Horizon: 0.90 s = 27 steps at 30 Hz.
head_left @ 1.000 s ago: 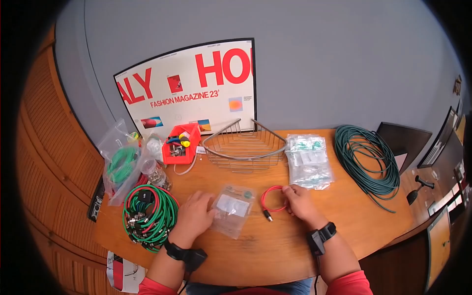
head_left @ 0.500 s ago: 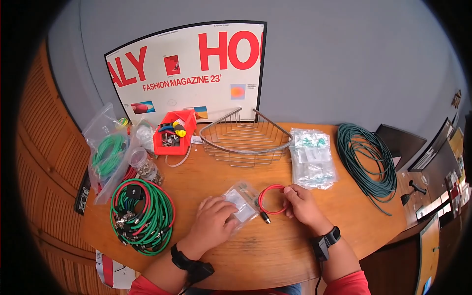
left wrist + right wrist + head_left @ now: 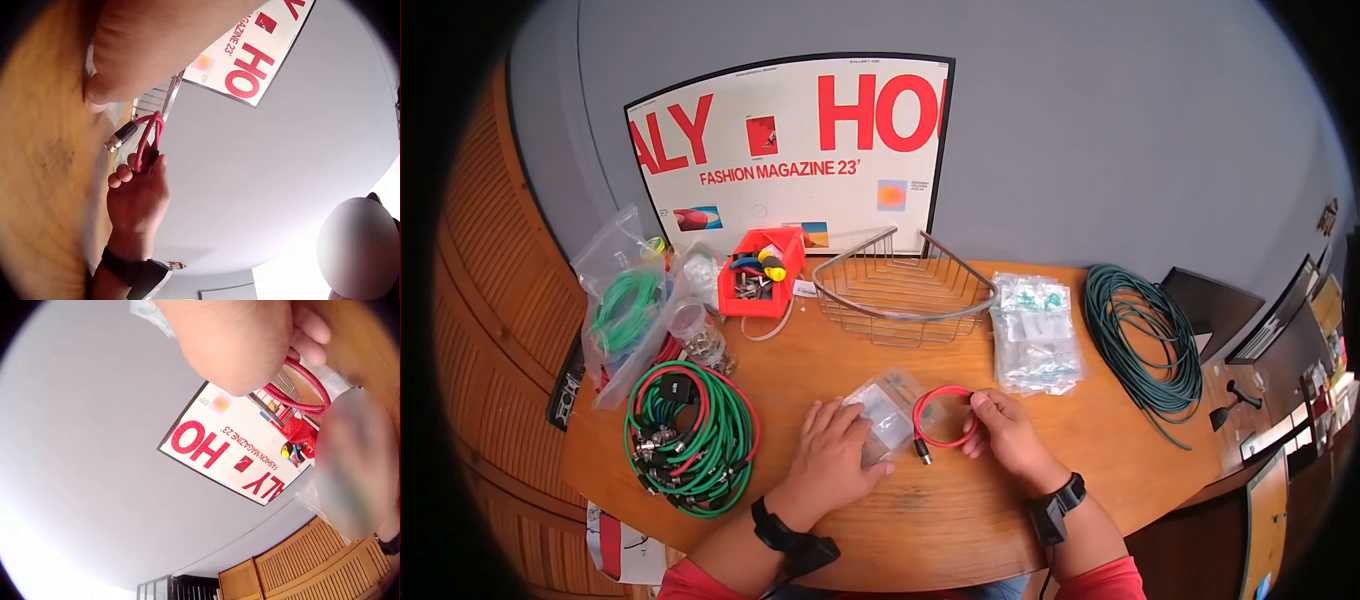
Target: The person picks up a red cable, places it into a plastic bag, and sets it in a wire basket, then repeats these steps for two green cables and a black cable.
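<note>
Red cable (image 3: 940, 417), coiled into a small loop, is pinched at its right edge by the curled fingers of the right hand (image 3: 1000, 437). Compared with half a second ago, the loop is seen shifted leftward, so that its far edge now lies just at the mouth of the clear plastic bag (image 3: 882, 418); earlier a small gap was left between them. The bag itself is now pressed flat to the wooden table (image 3: 960, 520) under the left hand (image 3: 832, 455), whose fingers are spread nearly straight over its near half. From this it is judged that the coil is being brought up for bagging, with the bag held steady for it.

The cable is seen as thin and glossy, wound in two or three turns, with a dark metal connector (image 3: 921, 450) sticking out below the loop, just left of the right thumb. In the left wrist view the same connector (image 3: 121, 134) is shown silvery at its tip, hanging clear of the right fingers (image 3: 119, 178), which are clamped on the turns.
</note>
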Tool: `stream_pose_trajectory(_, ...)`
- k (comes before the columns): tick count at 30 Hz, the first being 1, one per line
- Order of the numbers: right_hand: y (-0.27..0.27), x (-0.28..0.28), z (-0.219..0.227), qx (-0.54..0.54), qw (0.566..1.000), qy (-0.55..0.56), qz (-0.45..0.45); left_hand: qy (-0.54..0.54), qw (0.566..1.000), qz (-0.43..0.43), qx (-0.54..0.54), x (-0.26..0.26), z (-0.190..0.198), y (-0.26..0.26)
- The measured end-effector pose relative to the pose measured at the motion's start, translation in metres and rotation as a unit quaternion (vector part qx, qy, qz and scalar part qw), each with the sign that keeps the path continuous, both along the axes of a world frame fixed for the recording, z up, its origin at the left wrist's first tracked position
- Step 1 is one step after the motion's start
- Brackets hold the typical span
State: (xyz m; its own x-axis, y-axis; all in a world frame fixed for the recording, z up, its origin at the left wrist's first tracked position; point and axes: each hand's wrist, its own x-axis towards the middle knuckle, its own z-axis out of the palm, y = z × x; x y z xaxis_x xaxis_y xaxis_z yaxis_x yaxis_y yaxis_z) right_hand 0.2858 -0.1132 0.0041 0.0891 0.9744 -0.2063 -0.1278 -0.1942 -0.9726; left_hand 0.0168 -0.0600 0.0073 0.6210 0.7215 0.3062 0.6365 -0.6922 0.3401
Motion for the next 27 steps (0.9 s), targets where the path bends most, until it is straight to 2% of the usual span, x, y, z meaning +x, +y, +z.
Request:
stream_pose_trajectory(5,0.006,0.012,-0.006,-0.007,0.998,-0.047,-0.028,-0.006,1.000,0.007,0.013,0.001,-0.002,0.000)
stream_pose_trajectory(8,0.006,0.017,-0.006,-0.022,0.995,-0.100,-0.016,-0.016,1.000,-0.010,0.000,0.000,-0.002,0.001)
stream_pose_trajectory(16,-0.003,0.008,0.014,-0.101,0.976,-0.161,0.104,-0.040,0.999,-0.003,-0.002,0.000,0.001,-0.006)
stream_pose_trajectory(19,-0.005,0.004,0.010,-0.097,0.966,-0.193,0.142,-0.032,0.999,0.002,-0.002,0.000,-0.002,-0.003)
stream_pose_trajectory(22,-0.006,-0.001,0.009,-0.099,0.954,-0.239,0.154,-0.045,0.999,0.013,0.021,0.003,0.002,-0.003)
stream_pose_trajectory(24,-0.007,-0.005,0.006,-0.082,0.958,-0.230,0.152,-0.063,0.997,0.017,0.049,0.002,0.006,-0.001)
stream_pose_trajectory(26,-0.008,-0.008,0.006,-0.064,0.962,-0.220,0.150,-0.131,0.976,0.052,-0.168,-0.001,0.004,0.004)
stream_pose_trajectory(27,-0.008,-0.010,0.007,-0.055,0.965,-0.207,0.153,-0.128,0.977,0.052,-0.164,-0.001,0.000,0.005)
